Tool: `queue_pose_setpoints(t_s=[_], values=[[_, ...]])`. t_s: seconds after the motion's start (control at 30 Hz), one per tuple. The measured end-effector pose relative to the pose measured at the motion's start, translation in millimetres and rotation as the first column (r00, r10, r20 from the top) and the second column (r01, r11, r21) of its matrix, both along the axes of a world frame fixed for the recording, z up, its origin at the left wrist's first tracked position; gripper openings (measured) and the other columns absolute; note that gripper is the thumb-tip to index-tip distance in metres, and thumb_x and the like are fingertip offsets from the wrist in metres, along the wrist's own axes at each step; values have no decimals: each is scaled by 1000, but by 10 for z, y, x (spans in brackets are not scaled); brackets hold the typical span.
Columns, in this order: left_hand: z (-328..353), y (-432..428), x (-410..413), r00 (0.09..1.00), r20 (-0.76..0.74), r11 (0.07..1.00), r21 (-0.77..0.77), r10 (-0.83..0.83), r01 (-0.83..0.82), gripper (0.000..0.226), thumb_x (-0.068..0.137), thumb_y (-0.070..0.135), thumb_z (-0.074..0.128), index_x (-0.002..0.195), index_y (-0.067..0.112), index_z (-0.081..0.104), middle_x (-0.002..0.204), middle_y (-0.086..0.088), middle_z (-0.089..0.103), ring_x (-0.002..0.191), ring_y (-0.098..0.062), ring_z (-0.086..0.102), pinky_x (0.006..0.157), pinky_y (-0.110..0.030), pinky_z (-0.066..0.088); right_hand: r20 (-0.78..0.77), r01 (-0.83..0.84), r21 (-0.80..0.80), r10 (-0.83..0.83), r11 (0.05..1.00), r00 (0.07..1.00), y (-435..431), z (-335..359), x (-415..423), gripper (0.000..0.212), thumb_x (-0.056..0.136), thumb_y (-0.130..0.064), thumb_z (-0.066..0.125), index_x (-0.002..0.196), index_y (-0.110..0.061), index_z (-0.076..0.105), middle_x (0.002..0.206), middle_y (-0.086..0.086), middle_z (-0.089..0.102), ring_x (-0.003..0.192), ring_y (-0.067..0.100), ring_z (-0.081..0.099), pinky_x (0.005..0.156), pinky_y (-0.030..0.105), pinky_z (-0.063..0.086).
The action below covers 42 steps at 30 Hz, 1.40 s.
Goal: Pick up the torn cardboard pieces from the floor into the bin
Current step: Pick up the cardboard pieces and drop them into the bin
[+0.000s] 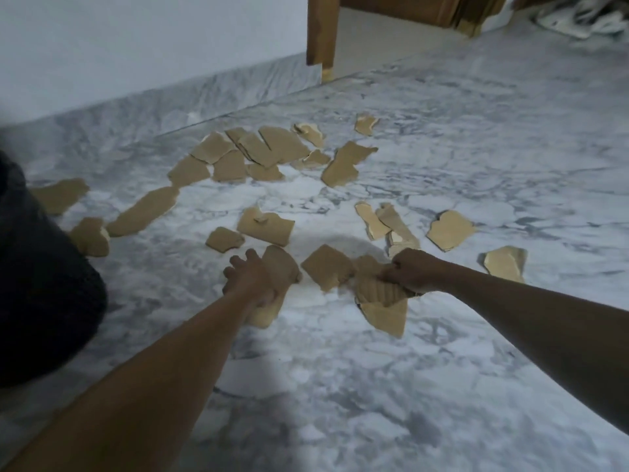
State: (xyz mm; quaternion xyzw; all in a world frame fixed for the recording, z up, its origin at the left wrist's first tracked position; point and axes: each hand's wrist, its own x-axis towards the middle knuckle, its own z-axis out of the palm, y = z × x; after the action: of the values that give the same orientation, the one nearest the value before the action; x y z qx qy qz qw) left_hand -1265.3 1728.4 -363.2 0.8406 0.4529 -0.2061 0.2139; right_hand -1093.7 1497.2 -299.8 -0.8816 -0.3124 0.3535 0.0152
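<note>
here our left hand (253, 281) curls round one torn cardboard piece (280, 265), and our right hand (410, 270) clutches a bunch of pieces (377, 294), its fingers mostly hidden among them. the other pieces (258, 151) lie scattered over the marble floor (340, 386). a dark shape (41, 284), cut off at the left edge, is too blurred to identify.

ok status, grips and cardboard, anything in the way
Left grip holds one cardboard piece, right grip holds a corrugated piece. Many torn pieces scattered on the floor. Nothing blocking them; bin not clearly in view.
</note>
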Motion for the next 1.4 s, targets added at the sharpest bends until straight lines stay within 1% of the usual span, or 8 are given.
queue_pose_setpoints(t_s=[0.13,0.23,0.5,0.6,0.77,1.0,1.17,1.4], values=[[7,-24,56,997,-56,999,-5,44,-44,104,73,43,80,148,15,15,144,-19,30,131,-37,37,101,-51,36,109,-95,-209,120,973,987,-141,-117,-175,47,100,-56,44,109,-12,59,110,14,43,105,32,45,88,38,44],[-17,-33,0,991,-93,996,13,93,-92,93,73,49,77,143,16,26,144,-13,27,134,-34,29,104,-52,32,159,16,-174,12,985,987,-136,-317,-259,82,80,-70,61,137,-13,45,124,11,36,121,35,40,98,51,45],[-105,-150,-54,928,368,981,-193,53,20,60,88,25,64,131,7,28,121,-14,52,104,-35,57,74,-36,43,79,89,19,-91,996,993,-159,-579,-243,72,60,-45,90,107,-20,42,97,-2,57,92,24,59,75,42,54],[12,-236,128,868,497,938,-294,-17,186,75,75,23,73,137,13,32,115,-3,55,102,-26,58,73,-34,43,-24,37,-6,-37,999,999,-282,-541,-75,40,68,-37,87,94,-18,63,92,-2,64,89,21,63,69,32,50],[-1,-455,645,851,507,898,-300,-134,321,71,72,34,80,127,3,48,114,-8,61,108,-30,61,84,-34,50,-163,200,-98,-214,975,963,-768,-344,443,52,66,-53,78,102,-16,70,92,4,66,77,25,59,61,34,44],[-212,-738,1062,940,235,938,-184,-248,293,104,69,38,79,147,14,15,134,-15,48,120,-40,50,96,-54,45,-254,752,251,-708,610,659,-1442,-134,938,17,89,-21,63,81,-8,54,75,11,50,60,22,44,58,32,36],[-107,-738,1239,955,32,953,-72,-294,296,107,57,51,88,140,18,31,134,-11,34,126,-38,34,89,-52,41,20,914,216,-938,343,347,-1618,-615,1252,86,73,-52,72,137,-1,46,115,15,39,116,33,52,96,43,50],[-57,-836,1244,937,138,947,75,-321,314,101,51,42,93,124,10,30,121,-9,33,119,-33,31,81,-49,42,-102,938,306,-973,165,205,-1490,-636,1250,95,52,-44,79,132,-1,51,117,12,62,107,31,63,87,40,57]])
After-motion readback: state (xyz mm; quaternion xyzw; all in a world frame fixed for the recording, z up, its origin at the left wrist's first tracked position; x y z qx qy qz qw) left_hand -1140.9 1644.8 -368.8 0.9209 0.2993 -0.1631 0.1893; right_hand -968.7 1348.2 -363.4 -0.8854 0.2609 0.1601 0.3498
